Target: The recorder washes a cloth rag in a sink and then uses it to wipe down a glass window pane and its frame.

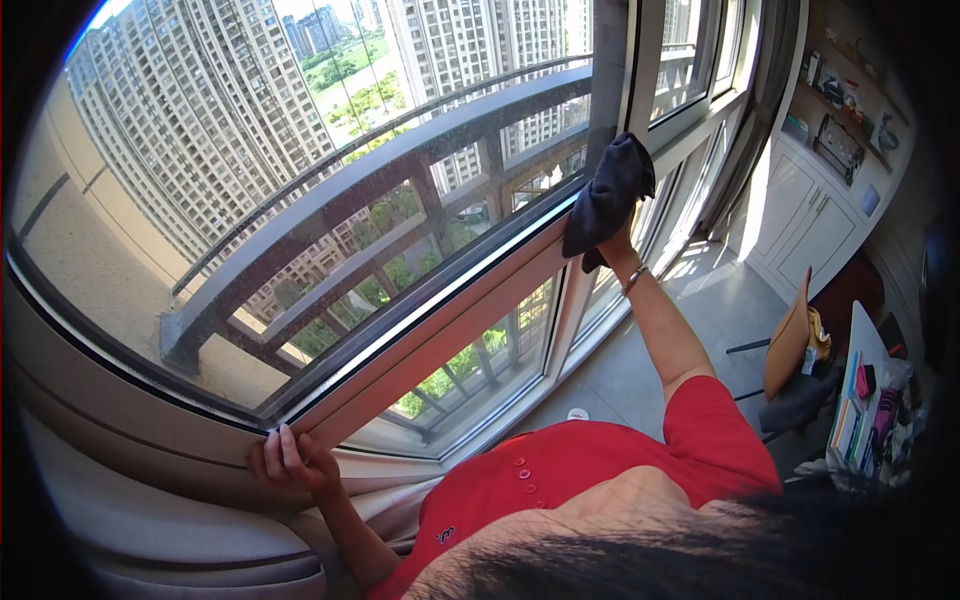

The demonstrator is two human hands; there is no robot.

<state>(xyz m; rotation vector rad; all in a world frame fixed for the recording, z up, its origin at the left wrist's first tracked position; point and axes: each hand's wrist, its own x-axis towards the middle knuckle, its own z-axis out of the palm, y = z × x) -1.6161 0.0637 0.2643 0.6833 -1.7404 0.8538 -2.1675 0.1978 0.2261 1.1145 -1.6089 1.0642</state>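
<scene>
At the lower left corner of a large window, my left hand (294, 459) has its fingers curled over the edge of the window frame (420, 307). My right arm, with a bracelet at the wrist, reaches up and away to the right. My right hand (619, 241) holds a dark cloth (611, 187) against the upright of the frame, where it meets the horizontal rail. The cloth drapes over most of that hand and hides the fingers. Between the two hands runs the rail, with a glass pane above and another below it.
Outside the glass stands a curved balcony railing (450, 150). Beige curtain fabric (165, 517) bulges at the lower left. To the right are a brown chair (787, 345), a table (846, 397) with books and small items, and a white cabinet (799, 202) with shelves above. A grey tiled floor (622, 375) lies below.
</scene>
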